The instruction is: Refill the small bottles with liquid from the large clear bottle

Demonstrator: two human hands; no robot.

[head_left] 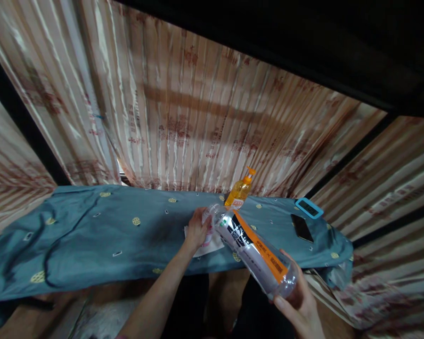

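A large clear plastic bottle (252, 252), its label silver, black and orange, slants across the front of the table. My right hand (300, 301) grips it by the base, and its neck points up and to the left. Fingers of my left hand (197, 229) are wrapped round a small clear container with pink markings (207, 237). That container is partly hidden by the hand and the bottle, so its exact kind is unclear. The bottle's neck is right at the container's top; whether they touch I cannot tell. A white sheet (214, 247) lies underneath.
Behind the large bottle stands a pump bottle of orange-yellow liquid (239, 190). A blue-framed digital display (309, 208) and a dark phone (301, 228) lie at the right. A blue-green patterned cloth (102, 240) covers the table; patterned curtains (198, 108) hang behind it.
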